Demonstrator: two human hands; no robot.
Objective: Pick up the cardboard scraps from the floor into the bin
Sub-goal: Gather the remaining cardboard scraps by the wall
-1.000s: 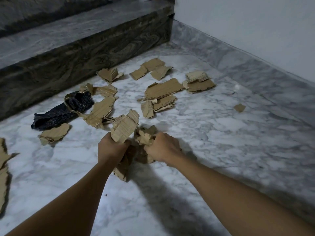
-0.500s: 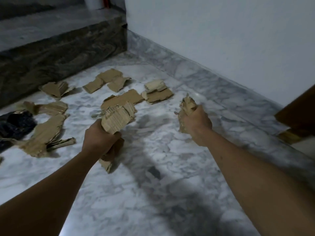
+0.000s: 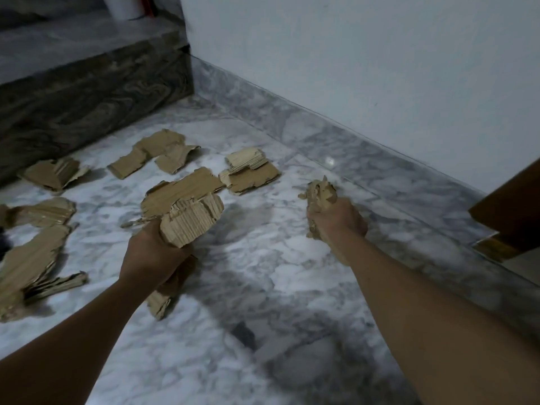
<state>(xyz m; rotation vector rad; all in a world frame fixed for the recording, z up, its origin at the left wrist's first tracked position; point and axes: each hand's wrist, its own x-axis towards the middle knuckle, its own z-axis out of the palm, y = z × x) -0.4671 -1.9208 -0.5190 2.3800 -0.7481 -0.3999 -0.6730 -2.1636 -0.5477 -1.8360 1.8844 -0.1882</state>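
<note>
Gripping what, that left hand [image 3: 152,255]? asks one.

A thick wad of corrugated cardboard [image 3: 190,222], answers the other. The fingers are clenched round its middle, the top end fans out above the fist and the bottom end sticks out below, all held above the marble floor [image 3: 277,258].

And the right hand [image 3: 336,220]?

Closed tight on a crumpled scrap [image 3: 320,191] that pokes up out of the fist. It is blurred, so it may be one piece or several.

What lies on the floor?

Loose scraps. A long flat piece [image 3: 181,191] sits just behind the wad, with a stacked pair [image 3: 248,173] beside it. A cluster [image 3: 157,154] lies nearer the dark stone step [image 3: 87,92], and a long strip [image 3: 29,258] lies at the left edge.
</note>
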